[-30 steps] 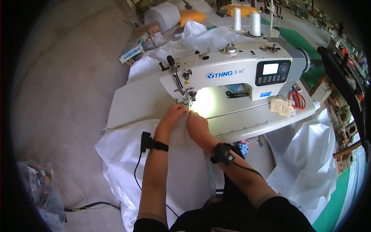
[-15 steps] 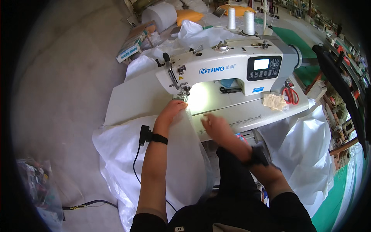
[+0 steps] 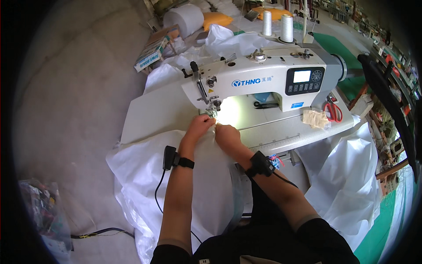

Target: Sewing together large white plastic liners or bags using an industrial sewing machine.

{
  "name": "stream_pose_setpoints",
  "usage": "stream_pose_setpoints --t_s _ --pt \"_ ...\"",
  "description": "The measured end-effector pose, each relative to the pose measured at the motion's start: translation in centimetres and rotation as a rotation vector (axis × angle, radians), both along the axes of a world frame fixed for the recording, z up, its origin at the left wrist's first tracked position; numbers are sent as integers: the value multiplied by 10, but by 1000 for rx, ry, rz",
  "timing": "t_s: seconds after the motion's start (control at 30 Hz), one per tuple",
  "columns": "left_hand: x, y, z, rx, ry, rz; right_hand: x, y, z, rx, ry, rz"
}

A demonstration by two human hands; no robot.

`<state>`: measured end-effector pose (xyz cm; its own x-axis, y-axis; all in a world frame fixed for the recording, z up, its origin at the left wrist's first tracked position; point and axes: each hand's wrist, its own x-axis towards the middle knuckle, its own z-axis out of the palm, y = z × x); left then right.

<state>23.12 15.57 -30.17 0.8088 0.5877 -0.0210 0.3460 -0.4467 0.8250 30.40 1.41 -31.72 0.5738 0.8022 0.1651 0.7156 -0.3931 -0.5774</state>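
A white sewing machine [image 3: 263,75] has its needle and presser foot [image 3: 214,108] at its left end, lit by a bright lamp. Below the foot, a large white sheet [image 3: 209,180] runs down off the table toward my lap. My left hand [image 3: 200,126] pinches the sheet's edge just in front of the presser foot. Close beside it, my right hand [image 3: 228,136] is closed on the same edge, nearer to me. The fingertips of both hands are partly hidden. A strapped black device sits on each wrist.
Red-handled scissors [image 3: 334,111] and a tan scrap [image 3: 315,119] lie on the table's right. Under the machine arm is a small black tool [image 3: 266,105]. Two thread cones [image 3: 286,28] stand behind. More white sheeting [image 3: 340,163] hangs at the right; a cable [image 3: 156,189] trails from my left wrist.
My right hand has moved left and slightly forward to the sheet's edge beside my left hand, where its fingers have closed. My left hand stays by the presser foot. The view has shifted slightly.
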Motion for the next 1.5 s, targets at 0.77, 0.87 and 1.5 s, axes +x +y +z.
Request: stream_pose_setpoints --t_s 0.77,0.87,1.5 --pt "-18 -46 -21 878 6 -102 -37 -36 0 -102 -350 77" --pt "-21 -50 -33 919 -152 -25 -36 -37 1 -33 -335 53" --pt "-11 -22 -35 864 -339 -65 -32 -17 11 -89 -194 49"
